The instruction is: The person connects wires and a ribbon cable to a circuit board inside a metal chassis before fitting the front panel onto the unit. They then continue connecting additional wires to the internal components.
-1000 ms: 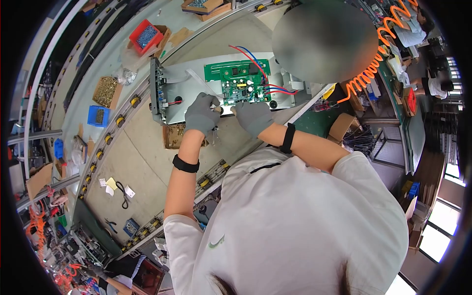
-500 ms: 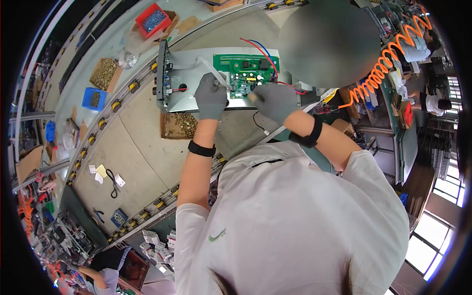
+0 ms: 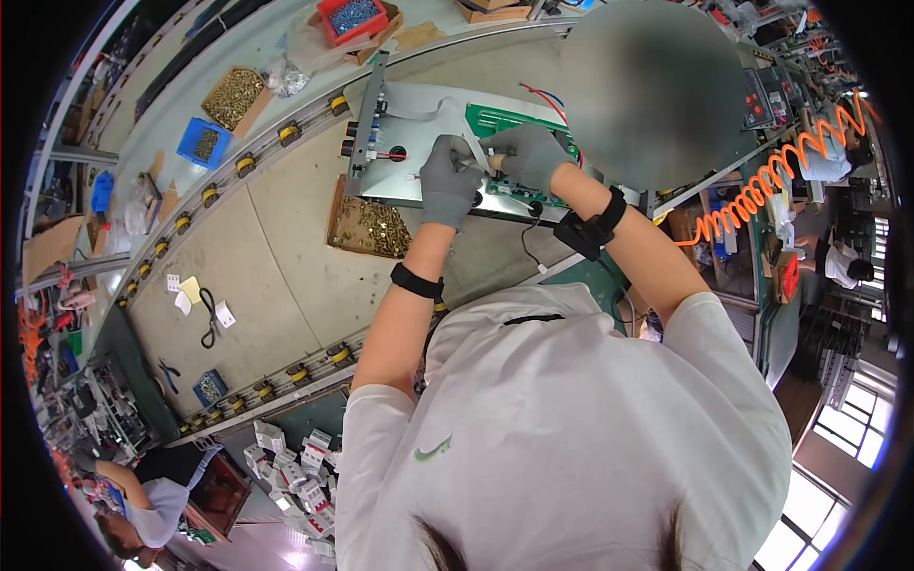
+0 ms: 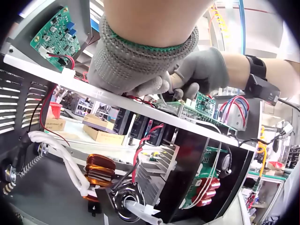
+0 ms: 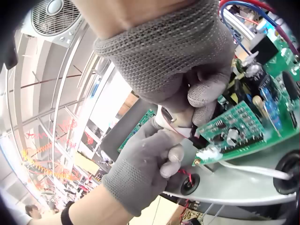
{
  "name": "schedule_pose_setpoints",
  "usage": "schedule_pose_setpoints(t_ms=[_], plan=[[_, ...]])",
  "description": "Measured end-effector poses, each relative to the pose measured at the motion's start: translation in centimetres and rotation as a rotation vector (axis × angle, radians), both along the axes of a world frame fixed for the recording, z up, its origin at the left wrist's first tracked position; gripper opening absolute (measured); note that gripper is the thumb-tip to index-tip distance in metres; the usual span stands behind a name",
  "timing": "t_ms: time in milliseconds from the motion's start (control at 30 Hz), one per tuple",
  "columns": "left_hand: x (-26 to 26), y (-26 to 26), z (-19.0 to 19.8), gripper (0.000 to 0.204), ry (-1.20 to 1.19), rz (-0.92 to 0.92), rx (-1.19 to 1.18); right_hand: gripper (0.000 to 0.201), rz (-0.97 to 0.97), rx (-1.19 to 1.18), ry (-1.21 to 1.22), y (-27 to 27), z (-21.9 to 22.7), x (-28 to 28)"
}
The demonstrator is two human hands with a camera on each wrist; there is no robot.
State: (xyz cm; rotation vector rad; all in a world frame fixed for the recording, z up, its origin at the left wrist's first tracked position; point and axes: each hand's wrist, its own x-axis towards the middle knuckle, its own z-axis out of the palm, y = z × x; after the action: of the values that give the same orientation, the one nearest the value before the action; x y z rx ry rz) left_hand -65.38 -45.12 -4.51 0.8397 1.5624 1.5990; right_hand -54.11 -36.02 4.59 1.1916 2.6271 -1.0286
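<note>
A grey metal chassis [image 3: 405, 186] lies on the bench with a green circuit board [image 3: 505, 119] mounted on it and a white flat cable [image 3: 428, 103] looped over its top. Both gloved hands meet at the board's left edge. My right hand [image 3: 497, 152] pinches a small white connector [image 5: 172, 123] with a thin red wire, just above the board [image 5: 239, 126]. My left hand [image 3: 462, 164] pinches the same connector from below, its fingertips [image 5: 174, 152] curled against it. In the left wrist view, both hands [image 4: 168, 86] press together over the chassis edge.
A carton of brass screws [image 3: 373, 228] sits against the chassis's near side. A red bin [image 3: 350, 17], a blue bin [image 3: 205, 143] and another screw carton [image 3: 233, 95] lie beyond the roller rail [image 3: 238, 164]. An orange coiled hose [image 3: 771, 190] hangs at the right. A copper coil [image 4: 100, 168] sits inside the chassis.
Both hands rose from the chassis's front edge to the board's left edge, and the right hand closed in on the left until they met. The head view shifted.
</note>
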Motion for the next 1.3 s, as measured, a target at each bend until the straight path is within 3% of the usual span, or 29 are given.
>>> schedule_pose_setpoints(t_ms=[133, 200, 233, 333, 400, 467, 533, 600, 633, 733, 833, 867, 933, 1000, 1067, 1100, 1167, 1300], plan=[[0.2, 0.0, 1.0, 0.029, -0.050, 0.005, -0.029, 0.027, -0.160, -0.119, 0.128, -0.7, 0.3, 0.6], [0.3, -0.2, 1.2, 0.032, 0.229, -0.088, -0.048, 0.025, -0.179, -0.122, 0.191, -0.1, -1.4, 0.7], [0.4, -0.3, 1.3, 0.032, 0.223, -0.086, -0.053, 0.023, -0.201, -0.120, 0.262, 0.1, -2.0, 0.9], [0.5, -0.6, 2.5, 0.038, 0.258, -0.132, -0.009, 0.017, -0.090, -0.025, 0.181, 0.3, -1.5, 1.1], [0.5, -0.7, 3.6, 0.044, 0.240, -0.226, -0.129, 0.016, -0.008, -0.017, 0.134, 1.3, -1.5, 1.8], [0.6, -0.5, 3.3, 0.042, 0.194, -0.221, -0.105, 0.014, 0.012, -0.204, 0.088, 2.0, -1.6, 2.1], [0.7, -0.2, 2.3, 0.034, 0.172, -0.201, -0.109, 0.014, 0.039, -0.191, 0.066, 1.9, -0.5, 1.9], [0.8, 0.1, 1.5, 0.031, 0.073, -0.194, -0.086, 0.017, -0.023, -0.326, 0.023, 2.3, 0.0, 1.6], [0.9, 0.1, 1.2, 0.029, -0.023, -0.191, -0.068, 0.017, -0.021, -0.326, 0.018, 2.4, 0.2, 1.4], [1.4, 0.4, 0.7, 0.029, 0.016, -0.119, -0.002, 0.020, 0.002, -0.217, -0.118, 2.8, 0.7, 0.4], [1.7, 0.6, 0.0, 0.029, 0.005, -0.058, 0.053, 0.019, 0.397, 0.212, -0.369, 2.2, 2.0, -1.4], [1.6, 0.5, 0.0, 0.029, 0.001, -0.058, 0.052, 0.019, 0.397, 0.210, -0.372, 1.5, 2.7, -2.2], [1.0, 0.0, 0.9, 0.022, 0.137, -0.023, -0.010, 0.016, 0.654, 0.491, -0.570, 0.1, 3.3, -3.7], [0.5, -0.1, 0.7, 0.019, 0.006, -0.024, -0.010, 0.025, 0.670, 0.423, -0.691, 0.1, 2.4, -4.8], [-0.7, 0.1, 0.6, 0.017, -0.278, -0.221, -0.168, 0.035, 0.544, 0.378, -0.707, 0.4, 1.7, -5.5], [-0.9, 0.3, 0.5, 0.017, -0.284, -0.213, -0.171, 0.035, 0.554, 0.376, -0.710, 1.1, 0.8, -5.1], [-0.9, 0.5, 0.4, 0.017, -0.183, -0.204, -0.238, 0.017, 0.997, 0.816, -0.043, 3.3, -1.0, -3.2], [-1.1, 0.7, 1.7, 0.016, -0.245, -0.226, -0.322, 0.023, 1.231, 0.851, -0.202, 4.1, 0.7, -2.8]])
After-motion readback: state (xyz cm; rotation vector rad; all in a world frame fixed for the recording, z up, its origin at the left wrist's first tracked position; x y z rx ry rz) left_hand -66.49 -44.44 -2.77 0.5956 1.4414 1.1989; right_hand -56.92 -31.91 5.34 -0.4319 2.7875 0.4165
